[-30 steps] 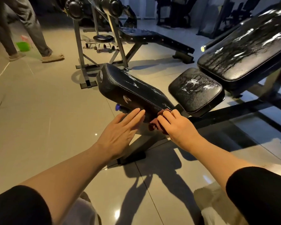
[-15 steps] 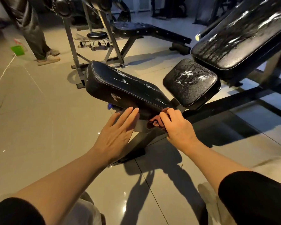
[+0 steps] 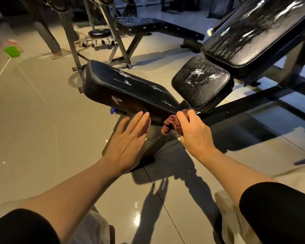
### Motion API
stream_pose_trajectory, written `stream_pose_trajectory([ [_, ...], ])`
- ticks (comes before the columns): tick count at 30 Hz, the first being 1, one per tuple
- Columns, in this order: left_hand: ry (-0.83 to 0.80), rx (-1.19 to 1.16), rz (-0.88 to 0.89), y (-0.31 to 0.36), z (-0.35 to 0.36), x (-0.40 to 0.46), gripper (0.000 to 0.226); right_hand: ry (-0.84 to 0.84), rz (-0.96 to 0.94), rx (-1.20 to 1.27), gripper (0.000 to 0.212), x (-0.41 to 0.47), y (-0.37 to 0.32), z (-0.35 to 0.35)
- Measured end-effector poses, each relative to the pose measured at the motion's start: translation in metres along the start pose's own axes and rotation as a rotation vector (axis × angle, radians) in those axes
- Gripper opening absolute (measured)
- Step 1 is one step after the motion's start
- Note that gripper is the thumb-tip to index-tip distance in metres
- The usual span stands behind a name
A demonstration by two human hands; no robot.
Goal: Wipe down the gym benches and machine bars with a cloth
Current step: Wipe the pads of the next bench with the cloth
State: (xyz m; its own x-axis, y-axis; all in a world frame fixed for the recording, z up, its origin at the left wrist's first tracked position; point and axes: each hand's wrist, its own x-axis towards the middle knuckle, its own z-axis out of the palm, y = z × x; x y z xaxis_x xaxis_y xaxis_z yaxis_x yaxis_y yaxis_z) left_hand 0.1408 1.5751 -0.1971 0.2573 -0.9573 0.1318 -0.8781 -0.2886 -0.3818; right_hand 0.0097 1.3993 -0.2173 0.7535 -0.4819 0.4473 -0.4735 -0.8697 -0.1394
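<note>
Now right fingers (image 3: pixel 187 118) round cloth (image 3: pixel 171 123)

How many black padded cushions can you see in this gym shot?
4. A long pad by the hands, a small seat pad to its right, an inclined back pad at upper right, and a far bench pad behind. Others may be hidden in the dark background.

Gym floor. Evidence: black padded arm pad (image 3: pixel 128 92) on a steel frame, seat pad (image 3: pixel 201 81) and angled back pad (image 3: pixel 253 32) of an adjustable bench, a flat bench (image 3: pixel 157 27) behind, rack uprights (image 3: pixel 69 32), small round stool (image 3: pixel 99 33) on casters. Glossy tile floor (image 3: pixel 33 129). Dim light, more machines in the background.
</note>
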Motion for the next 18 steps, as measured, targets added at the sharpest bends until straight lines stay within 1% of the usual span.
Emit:
stream_pose_trajectory([
  [2, 0.032, -0.044, 0.021, 0.001, -0.003, 0.002, 0.068, 0.139, -0.074, 0.061, 0.07, 0.009, -0.014, -0.009],
  [3, 0.048, -0.056, 0.024, 0.002, -0.004, 0.004, 0.067, 0.181, -0.108, 0.074, 0.067, 0.015, -0.022, -0.014],
  [5, 0.07, -0.065, -0.007, 0.005, -0.004, 0.006, 0.073, 0.197, -0.152, 0.059, 0.062, 0.024, -0.037, -0.019],
  [7, 0.048, -0.078, -0.064, 0.009, -0.003, 0.007, 0.091, 0.155, -0.159, -0.011, 0.061, 0.028, -0.04, -0.016],
  [9, 0.037, -0.066, -0.083, 0.012, 0.0, 0.007, 0.102, 0.08, -0.096, -0.063, 0.06, 0.024, -0.03, -0.012],
  [11, 0.045, -0.053, -0.085, 0.012, 0.003, 0.006, 0.103, 0.009, 0.031, -0.071, 0.057, 0.018, -0.012, -0.008],
  [13, 0.028, -0.052, -0.085, 0.01, 0.005, 0.003, 0.101, 0.021, 0.112, -0.048, 0.054, 0.01, 0.001, -0.008],
  [14, 0.015, -0.039, -0.077, 0.009, 0.006, 0.002, 0.099, 0.05, 0.106, -0.027, 0.054, 0.008, 0.002, -0.009],
  [16, 0.02, -0.022, -0.066, 0.008, 0.008, 0.002, 0.097, 0.152, 0.008, 0.019, 0.055, 0.011, -0.008, -0.012],
  [18, 0.025, -0.037, -0.074, 0.007, 0.006, 0.003, 0.099, 0.18, -0.158, 0.021, 0.052, 0.016, -0.026, -0.012],
])
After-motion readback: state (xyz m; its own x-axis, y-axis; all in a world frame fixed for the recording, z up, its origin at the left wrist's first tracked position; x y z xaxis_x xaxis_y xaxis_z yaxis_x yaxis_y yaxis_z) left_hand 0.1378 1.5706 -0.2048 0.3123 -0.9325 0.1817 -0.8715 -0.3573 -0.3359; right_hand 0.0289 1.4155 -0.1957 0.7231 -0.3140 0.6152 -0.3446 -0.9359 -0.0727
